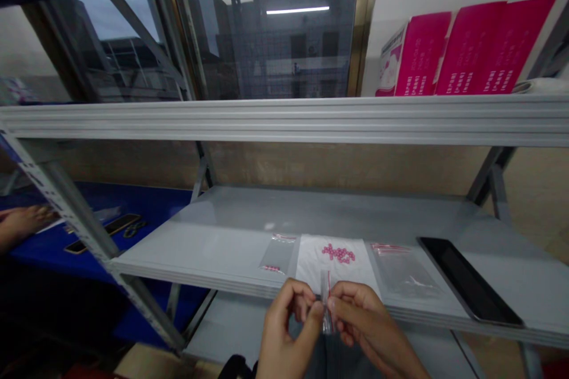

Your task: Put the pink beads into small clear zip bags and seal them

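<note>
Near the shelf's front edge, my left hand [291,328] and my right hand [364,317] pinch a small clear zip-lock bag [326,284] between them. Fingers cover much of the bag, so its contents cannot be made out. Just beyond my hands lies a white sheet [309,257], paper or cloth, with a loose cluster of small pink beads [340,253] on it. Left of the sheet is another small zip-lock bag [279,249] with several pink beads near its lower edge. Flat clear zip-lock bags [404,272] lie to the right of the sheet.
A dark tablet [469,281] lies at the right of the grey shelf [240,225]. An upper shelf beam [284,121] crosses above, with pink boxes [471,50] on it. At left, beyond the metal post, a co-worker's hand [26,222] rests over a blue table [160,198].
</note>
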A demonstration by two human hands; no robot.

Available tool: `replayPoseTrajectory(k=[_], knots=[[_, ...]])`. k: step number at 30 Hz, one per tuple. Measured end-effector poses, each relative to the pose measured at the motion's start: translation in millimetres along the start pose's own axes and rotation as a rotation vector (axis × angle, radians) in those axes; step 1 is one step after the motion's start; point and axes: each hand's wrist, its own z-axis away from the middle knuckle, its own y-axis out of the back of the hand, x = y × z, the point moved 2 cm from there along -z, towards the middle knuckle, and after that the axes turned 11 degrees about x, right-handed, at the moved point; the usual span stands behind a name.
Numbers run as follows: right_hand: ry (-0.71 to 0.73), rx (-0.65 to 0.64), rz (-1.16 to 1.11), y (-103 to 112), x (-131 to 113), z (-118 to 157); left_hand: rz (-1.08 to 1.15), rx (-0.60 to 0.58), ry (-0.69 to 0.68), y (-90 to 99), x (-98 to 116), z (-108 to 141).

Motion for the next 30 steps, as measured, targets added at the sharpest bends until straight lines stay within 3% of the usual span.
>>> replayPoseTrajectory(k=[6, 13, 18, 22, 24, 27, 30], knots=[[0.073, -0.063, 0.096, -3, 5, -2, 0.14, -0.215, 0.226, -21.7, 1, -1], [0.078, -0.182, 0.034, 0, 3, 0, 0.18, -0.277, 0.253, -15.4, 5, -4], [0.181, -0.098, 0.217, -3, 2, 4, -0.073, -0.168, 0.011, -11.1, 10, -2], [0.453, 0.115, 0.467, -5, -6, 9, -0.283, 0.045, -0.241, -3.8, 14, -1], [0.488, 0.192, 0.522, -3, -9, 10, -0.317, 0.107, -0.299, 0.3, 16, -1], [0.463, 0.183, 0.535, -1, -14, 10, -0.26, 0.077, -0.365, 2.2, 18, -2], [0.433, 0.129, 0.549, -1, -18, 10, -0.174, -0.092, -0.427, -2.2, 15, 0]])
